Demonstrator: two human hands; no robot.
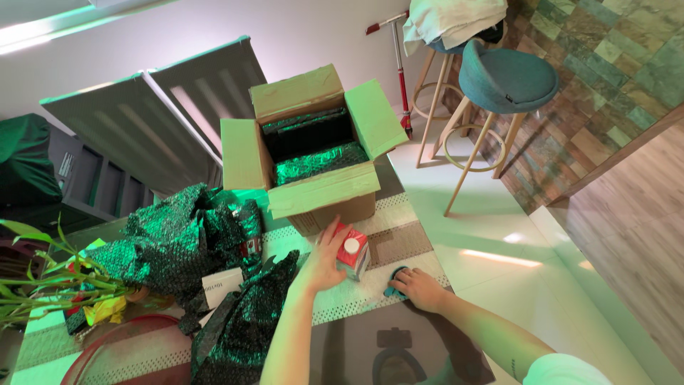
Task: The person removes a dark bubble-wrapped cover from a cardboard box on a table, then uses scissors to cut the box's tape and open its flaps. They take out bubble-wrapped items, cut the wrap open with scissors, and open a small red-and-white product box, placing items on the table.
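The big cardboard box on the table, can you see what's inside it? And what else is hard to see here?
Head view, what cannot be made out:
- Open brown cardboard box: its inside is lined with dark bubble wrap and shadowed, so any contents are hidden.
- Small teal object: mostly covered by the right hand.
- Red and white carton: its near side is hidden by the left hand.
- White box: partly buried under the crumpled dark wrap.

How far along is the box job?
Done: cardboard box stands open, dark wrap lining it; more wrap lies heaped beside it. In hand: left hand holds a small red carton on the table; right hand rests on a dark blue object. Left: both are outside the box.
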